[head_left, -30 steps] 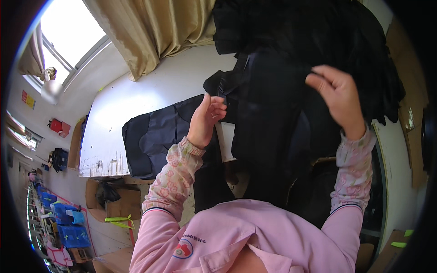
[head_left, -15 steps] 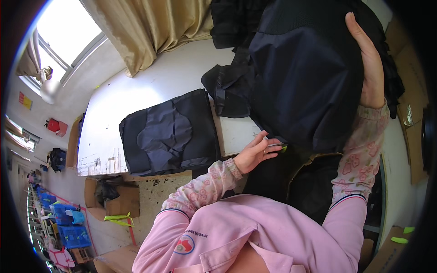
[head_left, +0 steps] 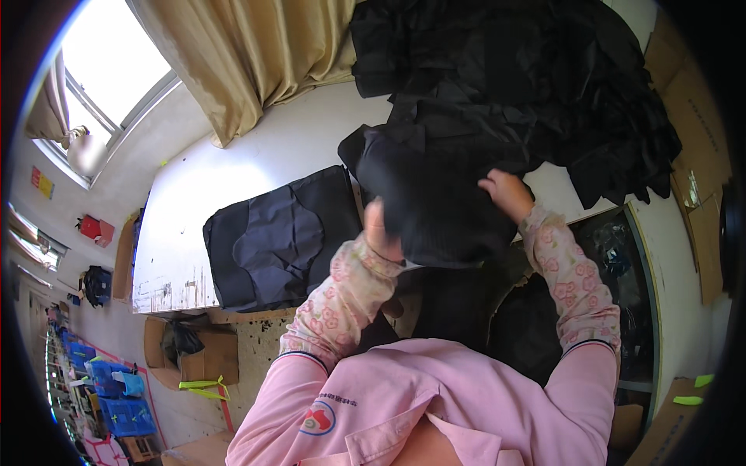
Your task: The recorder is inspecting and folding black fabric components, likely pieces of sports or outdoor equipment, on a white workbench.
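A dark, padded-looking black fabric piece (head_left: 439, 202) bulges between my hands at the table's front edge, partly blurred by motion. My right hand (head_left: 511, 196) grips its right side, fingertips curled over the cloth. Against its left side is my left hand (head_left: 382, 237), smeared, with the thumb raised and the other fingers hidden. To the left, a flat stack of black fabric pieces (head_left: 280, 237) lies on the white table, its top one bearing a smoother dark-grey panel. Beyond my hands, a large heap of black fabric (head_left: 536, 85) covers the far right of the table.
The white table (head_left: 183, 202) stretches left toward a gold curtain (head_left: 256, 54) and a window. Below its edge stands an open cardboard box (head_left: 206, 349) with neon-yellow strips (head_left: 206, 387). Dark material fills a space under the table by my right arm. Cardboard (head_left: 688, 147) leans at the right.
The large dark fabric piece I held up at the right has come down and left, folded smaller between my hands. My right hand moved down and left; the heap behind is now exposed.
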A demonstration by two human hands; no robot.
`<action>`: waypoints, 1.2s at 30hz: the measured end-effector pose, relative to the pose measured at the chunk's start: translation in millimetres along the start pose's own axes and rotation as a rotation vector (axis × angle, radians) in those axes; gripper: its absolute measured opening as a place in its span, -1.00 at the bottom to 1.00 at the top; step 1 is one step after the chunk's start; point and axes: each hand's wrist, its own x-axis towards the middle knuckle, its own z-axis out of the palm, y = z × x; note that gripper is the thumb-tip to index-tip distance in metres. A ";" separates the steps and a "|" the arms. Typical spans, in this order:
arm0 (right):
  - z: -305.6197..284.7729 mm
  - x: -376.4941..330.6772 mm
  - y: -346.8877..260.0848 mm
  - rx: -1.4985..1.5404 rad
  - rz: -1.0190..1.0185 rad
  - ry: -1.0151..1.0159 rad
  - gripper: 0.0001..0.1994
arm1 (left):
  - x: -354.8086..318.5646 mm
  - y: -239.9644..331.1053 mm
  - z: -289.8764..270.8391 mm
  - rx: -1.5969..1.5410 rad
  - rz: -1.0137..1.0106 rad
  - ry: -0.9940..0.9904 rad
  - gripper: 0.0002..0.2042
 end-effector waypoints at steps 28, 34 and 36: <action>-157.2 98.9 -279.4 1.371 -0.163 0.060 -0.87 | -18.1 -51.4 67.1 1.240 -0.511 -0.658 -0.44; -144.4 86.3 -275.1 1.471 -0.045 0.214 -0.89 | 7.5 -0.7 54.0 1.788 0.432 0.089 -0.14; -144.2 86.4 -273.0 1.466 -0.068 0.211 -0.89 | 28.8 11.0 53.8 2.115 0.490 0.082 -0.21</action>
